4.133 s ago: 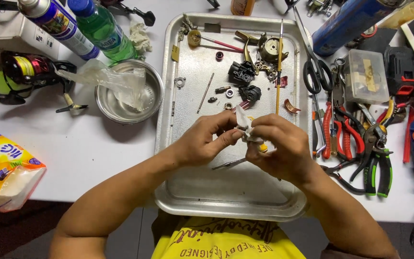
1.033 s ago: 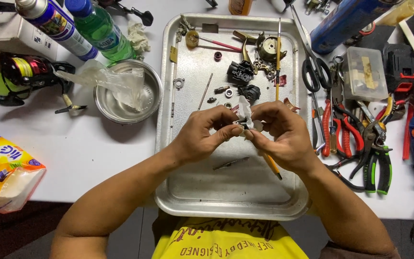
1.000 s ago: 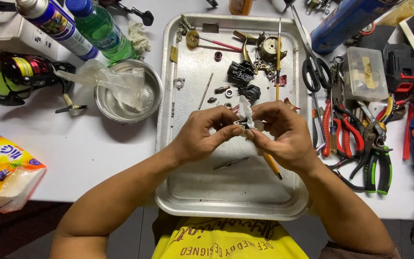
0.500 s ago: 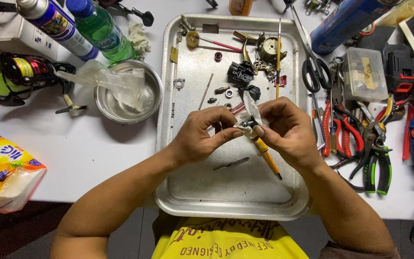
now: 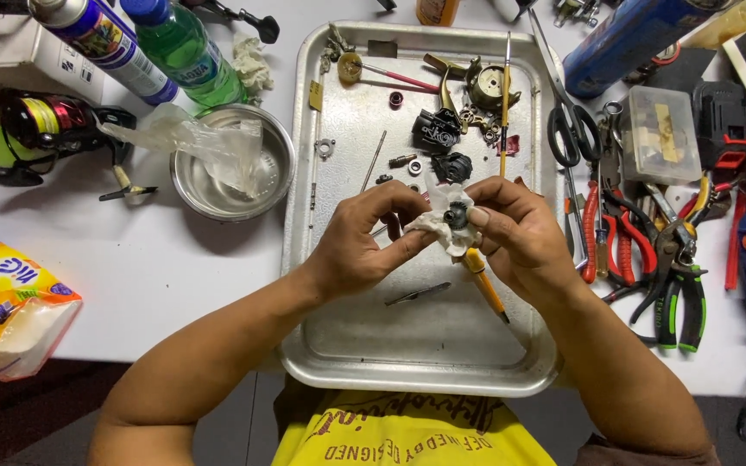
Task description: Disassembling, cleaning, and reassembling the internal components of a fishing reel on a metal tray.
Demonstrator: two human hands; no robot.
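Observation:
Over a metal tray (image 5: 338,328), my left hand (image 5: 360,246) and my right hand (image 5: 520,237) meet around a small dark round part (image 5: 455,216) wrapped in a scrap of white tissue (image 5: 438,226). Both hands pinch the tissue and the part between thumb and fingers. A yellow-handled tool (image 5: 487,285) sticks out below my right hand, tucked in its palm. On the tray floor under my hands lies a thin metal piece (image 5: 418,294).
Small black and metal reel parts (image 5: 442,129) lie at the tray's far end. A steel bowl (image 5: 233,164) with plastic wrap, a green bottle (image 5: 185,52) and a spray can (image 5: 101,39) stand to the left. Pliers and scissors (image 5: 641,250) crowd the right. A tissue pack (image 5: 6,302) lies at the left edge.
My hands have shifted slightly up the tray and turned the wrapped part, so its dark round face now points at the camera. The yellow-handled tool stays in my right hand.

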